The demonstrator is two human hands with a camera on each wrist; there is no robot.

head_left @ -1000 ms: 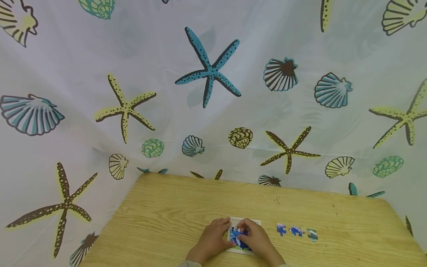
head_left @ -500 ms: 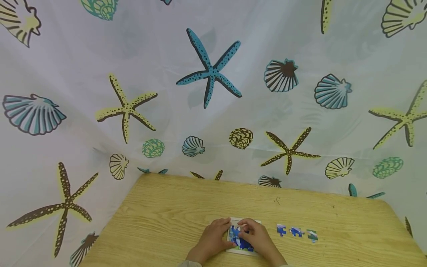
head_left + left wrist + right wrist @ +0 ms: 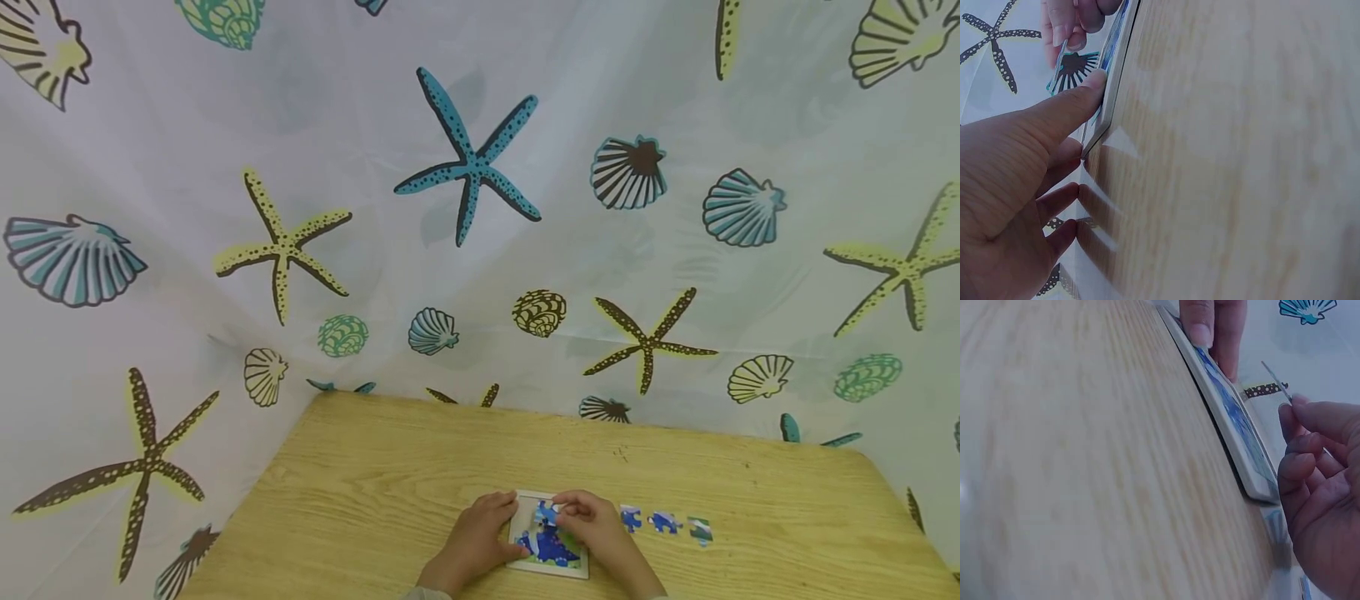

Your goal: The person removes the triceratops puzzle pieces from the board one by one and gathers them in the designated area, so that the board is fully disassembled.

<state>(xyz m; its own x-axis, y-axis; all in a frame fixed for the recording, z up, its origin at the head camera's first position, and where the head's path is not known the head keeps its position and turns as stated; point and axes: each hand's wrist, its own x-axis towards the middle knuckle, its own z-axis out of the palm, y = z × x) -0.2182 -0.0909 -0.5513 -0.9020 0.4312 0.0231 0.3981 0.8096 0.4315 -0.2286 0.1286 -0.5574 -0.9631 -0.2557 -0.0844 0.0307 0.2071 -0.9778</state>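
Note:
A small jigsaw puzzle tray (image 3: 551, 572) with a pale rim lies on the table, with a blue picture partly assembled in its lower part. At its left side, my left hand (image 3: 477, 535) holds the tray, thumb (image 3: 1085, 90) on the near edge and fingers toward the far left corner. My right hand (image 3: 600, 529) pinches a blue jigsaw piece (image 3: 547, 510) between thumb and fingers over the upper part of the tray. Seen edge-on in the right wrist view, that piece (image 3: 1275, 381) is tilted and raised above the tray.
To the right of my right hand, three loose jigsaw pieces lie in a row: one blue and pink (image 3: 630, 518), one blue (image 3: 664, 522), one green and white (image 3: 701, 530). A white curtain (image 3: 360, 250) printed with starfish and shells surrounds the wooden table (image 3: 390, 467).
My right hand has lifted and shifted right with the jigsaw piece, uncovering more of the picture in the tray. My left hand has stayed in place.

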